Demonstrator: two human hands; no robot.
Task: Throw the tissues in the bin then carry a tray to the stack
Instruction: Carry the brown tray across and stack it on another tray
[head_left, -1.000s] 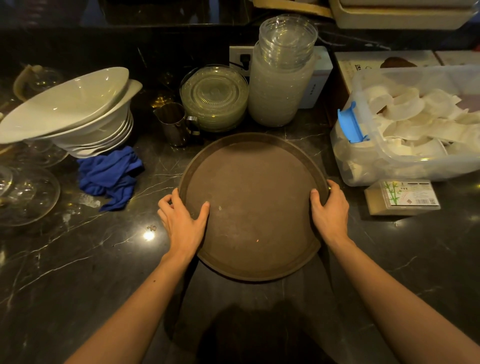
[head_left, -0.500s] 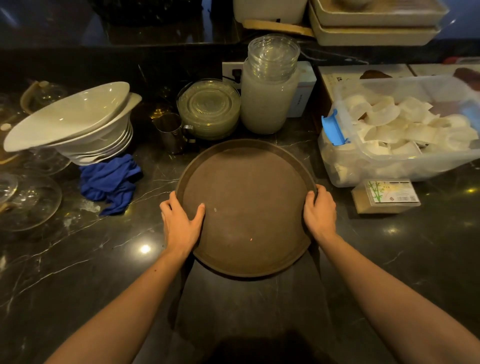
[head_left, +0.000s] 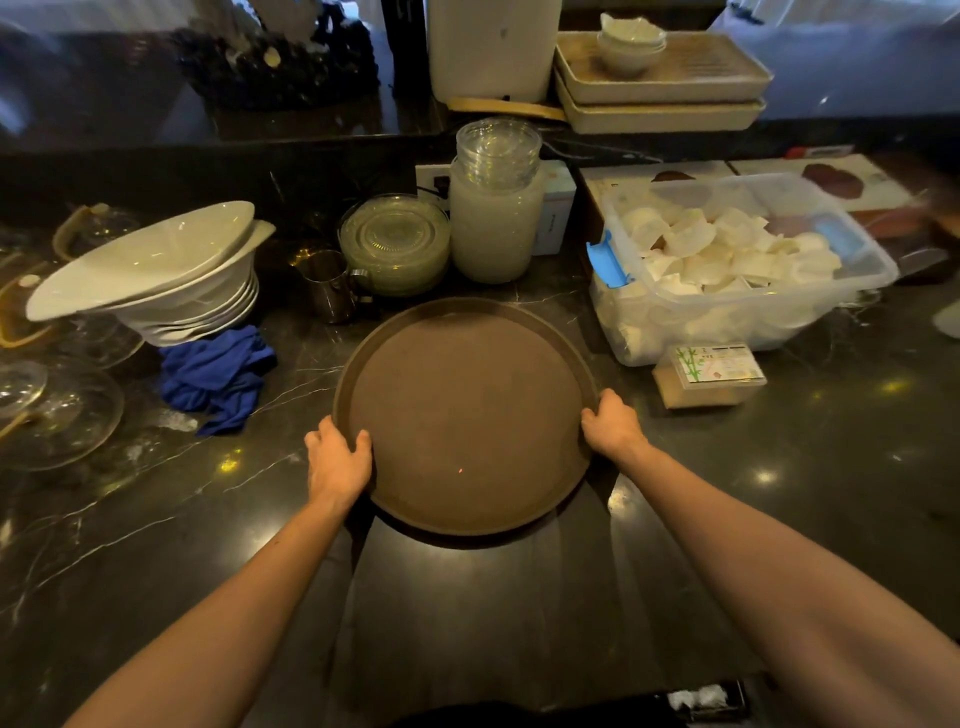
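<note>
Dark marble counter (head_left: 779, 493) carries the round brown tray (head_left: 467, 410) at its middle — left hand (head_left: 336, 464) and right hand (head_left: 613, 423) clasp opposite rims, fingers (head_left: 362, 441) curled over the edge.

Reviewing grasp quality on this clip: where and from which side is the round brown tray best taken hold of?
By its raised rim at two opposite points, from the near left and right. The round brown tray lies flat, wide and handleless, so one hand would probably tip it. The left hand and right hand already curl over the rim there.
</note>
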